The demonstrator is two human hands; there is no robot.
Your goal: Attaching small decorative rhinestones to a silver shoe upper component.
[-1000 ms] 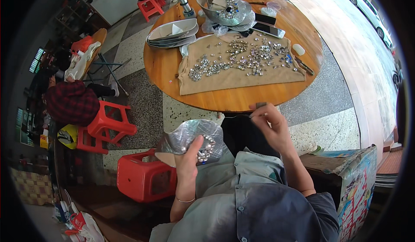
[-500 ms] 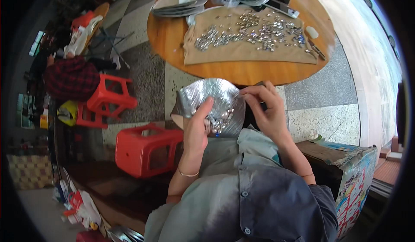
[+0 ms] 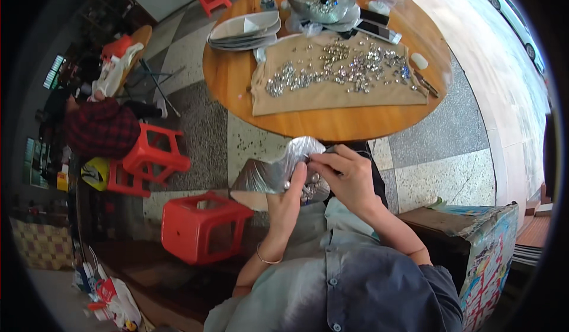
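Observation:
My left hand point(image 3: 285, 204) grips a curved, shiny silver sheet piece point(image 3: 267, 176), its thumb on top and its fingers hidden beneath. A cluster of rhinestones and beads point(image 3: 315, 188) decorates the piece, partly covered by my hands. Over its right part, close to the left thumb tip, my right hand point(image 3: 349, 178) has thumb and forefinger pinched together; whatever is between them is too small to make out. The piece is held above my lap, in front of the round wooden table point(image 3: 332, 131).
Loose rhinestones point(image 3: 361, 71) lie on a tan cloth point(image 3: 332, 99). Behind it are stacked pale pieces point(image 3: 244, 32), a phone point(image 3: 379, 31) and a decorated silver piece point(image 3: 326, 12). A red stool point(image 3: 189, 228) stands left, a carton point(image 3: 474, 243) right. Someone in a checked shirt point(image 3: 101, 127) sits far left.
The silver piece has tilted and folded more. My right hand has moved left and down, from the piece's right edge to near my left thumb. The view has shifted, showing more beyond the table.

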